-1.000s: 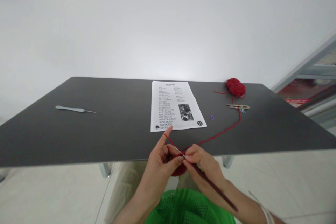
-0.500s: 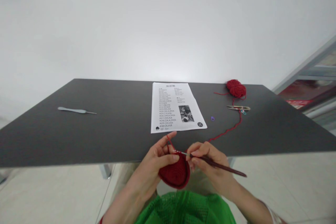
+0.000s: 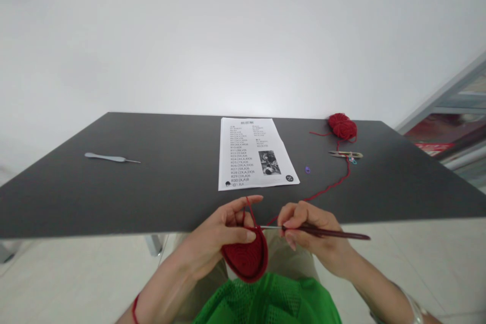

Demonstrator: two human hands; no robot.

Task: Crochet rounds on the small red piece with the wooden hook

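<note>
Against a white wall point(image 3: 243, 35), a dark counter point(image 3: 170, 177) carries printed sheets point(image 3: 250, 154) and a ball of red yarn point(image 3: 342, 126). At its near edge, the left hand point(image 3: 228, 233) pinches a cupped red crochet piece point(image 3: 246, 258) — the right hand point(image 3: 313, 228) grips a brown-handled hook point(image 3: 334, 233), its metal tip at the piece's upper edge.

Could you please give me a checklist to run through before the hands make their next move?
1. Left hand gripping the red crocheted piece: ok.
2. Right hand holding the hook by its handle: ok.
3. Yarn looped over the left index finger: ok.
4. Hook tip seated in a stitch: cannot tell, too small.
5. Yarn clear of the snips: not ok, their paths cross.
6. Printed sheet uncovered by the hands: ok.
</note>
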